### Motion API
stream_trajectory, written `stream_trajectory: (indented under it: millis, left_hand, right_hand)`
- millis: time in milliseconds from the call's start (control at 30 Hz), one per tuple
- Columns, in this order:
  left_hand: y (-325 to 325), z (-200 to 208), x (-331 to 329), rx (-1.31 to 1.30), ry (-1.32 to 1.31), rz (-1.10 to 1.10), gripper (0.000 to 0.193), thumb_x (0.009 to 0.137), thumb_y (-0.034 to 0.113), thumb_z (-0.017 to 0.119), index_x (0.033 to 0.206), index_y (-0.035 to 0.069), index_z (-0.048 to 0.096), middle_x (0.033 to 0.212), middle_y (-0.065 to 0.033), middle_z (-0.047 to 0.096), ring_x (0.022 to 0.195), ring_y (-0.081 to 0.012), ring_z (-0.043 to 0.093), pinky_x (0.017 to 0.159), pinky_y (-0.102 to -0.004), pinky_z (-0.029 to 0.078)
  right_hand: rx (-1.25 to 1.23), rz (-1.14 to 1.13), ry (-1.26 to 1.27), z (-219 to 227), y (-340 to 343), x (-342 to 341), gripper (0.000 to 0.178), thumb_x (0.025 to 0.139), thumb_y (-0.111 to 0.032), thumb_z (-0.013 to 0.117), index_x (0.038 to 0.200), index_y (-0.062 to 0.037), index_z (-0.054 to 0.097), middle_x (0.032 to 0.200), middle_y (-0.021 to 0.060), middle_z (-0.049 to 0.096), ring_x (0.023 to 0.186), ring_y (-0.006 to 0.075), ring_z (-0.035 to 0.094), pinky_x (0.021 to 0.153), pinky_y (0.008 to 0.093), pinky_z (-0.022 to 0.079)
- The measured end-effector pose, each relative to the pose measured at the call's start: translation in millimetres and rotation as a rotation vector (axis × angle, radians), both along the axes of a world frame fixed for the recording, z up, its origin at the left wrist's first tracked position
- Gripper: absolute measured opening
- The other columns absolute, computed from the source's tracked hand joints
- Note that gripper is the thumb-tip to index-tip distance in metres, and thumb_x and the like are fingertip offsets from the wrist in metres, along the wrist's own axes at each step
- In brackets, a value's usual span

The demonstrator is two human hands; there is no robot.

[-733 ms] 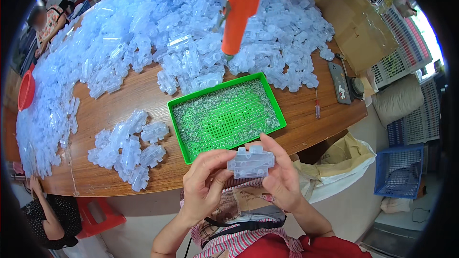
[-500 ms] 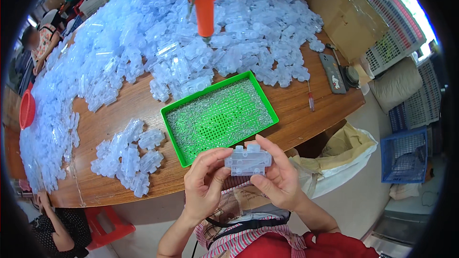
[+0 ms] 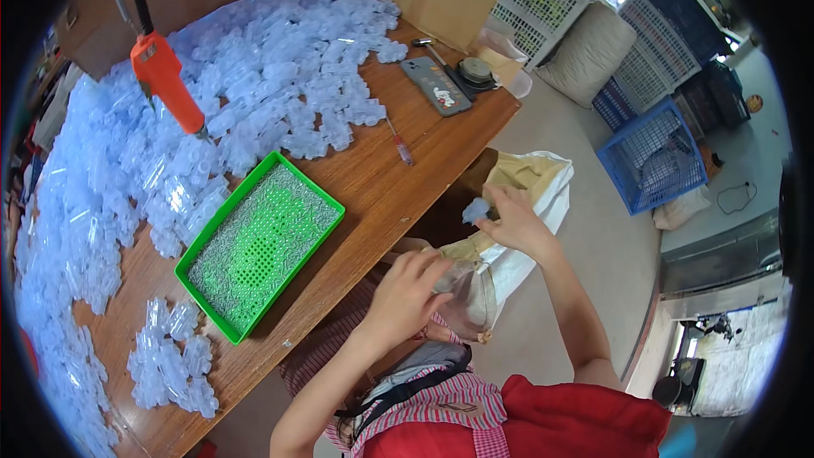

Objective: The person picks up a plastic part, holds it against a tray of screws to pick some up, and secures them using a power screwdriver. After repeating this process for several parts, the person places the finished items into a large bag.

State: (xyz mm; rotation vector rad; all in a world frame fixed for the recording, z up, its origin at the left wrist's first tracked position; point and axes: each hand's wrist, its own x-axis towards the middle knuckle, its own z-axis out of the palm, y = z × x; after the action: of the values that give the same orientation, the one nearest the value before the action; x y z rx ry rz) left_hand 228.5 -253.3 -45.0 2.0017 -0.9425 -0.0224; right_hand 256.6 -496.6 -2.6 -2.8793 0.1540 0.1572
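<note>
Over the mouth of a white sack with a tan lining [image 3: 555, 182], my right hand [image 3: 515, 222] has a small clear bluish plastic part [image 3: 476, 210] between thumb and fingers. Part of the piece is covered by the fingers. My left hand [image 3: 409, 295] hovers by the table edge, close to the sack's near side, its fingers loosely bent and apart with nothing in them. On the table beyond it lies a green perforated tray [image 3: 333, 222] covered with many small metal screws.
A big heap of clear plastic parts [image 3: 280, 76] covers the far table, with a smaller pile [image 3: 172, 360] nearer. An orange electric screwdriver [image 3: 167, 83] hangs above. A screwdriver [image 3: 400, 146], a phone [image 3: 435, 85] and a blue crate [image 3: 653, 157] are to the right.
The view has turned right. Both hands held the plastic part before the tray; now the left has let go, and the right has carried it rightward over the sack.
</note>
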Motion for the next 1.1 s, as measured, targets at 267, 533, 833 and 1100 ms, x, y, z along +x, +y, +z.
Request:
stream_trajectory:
  millis: [267, 533, 833, 1100]
  left_hand:
    - [-58, -110, -21, 0.413, -0.08, -0.287, 0.028, 0.08, 0.038, 0.063, 0.097, 0.015, 0.067, 0.104, -0.0046, 0.063, 0.11, -0.0257, 0.053, 0.098, -0.0572, 0.032]
    - [-65, -134, -64, 0.363, 0.237, -0.443, 0.01, 0.077, 0.017, 0.058, 0.075, 0.019, 0.068, 0.083, -0.0041, 0.063, 0.096, -0.0273, 0.06, 0.099, -0.0681, 0.024]
    - [-69, -111, -58, 0.541, 0.279, -0.608, 0.01, 0.083, 0.022, 0.06, 0.088, 0.018, 0.068, 0.095, -0.0058, 0.065, 0.101, -0.0265, 0.06, 0.095, -0.0528, 0.035]
    - [-74, -123, -53, 0.624, 0.017, -0.491, 0.054, 0.089, 0.055, 0.044, 0.118, 0.011, 0.058, 0.108, -0.01, 0.066, 0.109, -0.027, 0.06, 0.099, -0.0733, 0.002]
  right_hand:
    - [-0.293, 0.312, 0.842, -110, -57, -66, 0.057, 0.083, -0.049, 0.053, 0.12, -0.005, 0.057, 0.113, 0.0169, 0.063, 0.106, 0.0331, 0.059, 0.093, 0.0414, 0.044]
    - [-0.242, 0.108, 0.294, -116, -45, -57, 0.025, 0.078, -0.017, 0.062, 0.097, -0.0011, 0.061, 0.102, 0.0155, 0.062, 0.099, 0.029, 0.058, 0.08, 0.0404, 0.047]
    - [-0.485, 0.084, -0.204, -78, -54, 26, 0.098, 0.056, -0.053, 0.08, 0.135, -0.0128, 0.038, 0.121, 0.013, 0.053, 0.116, 0.0319, 0.049, 0.095, 0.047, 0.038]
    - [-0.357, -0.405, 0.265, -119, -195, 1, 0.037, 0.079, -0.036, 0.065, 0.107, -0.0111, 0.066, 0.111, 0.012, 0.064, 0.106, 0.0269, 0.061, 0.086, 0.0393, 0.051]
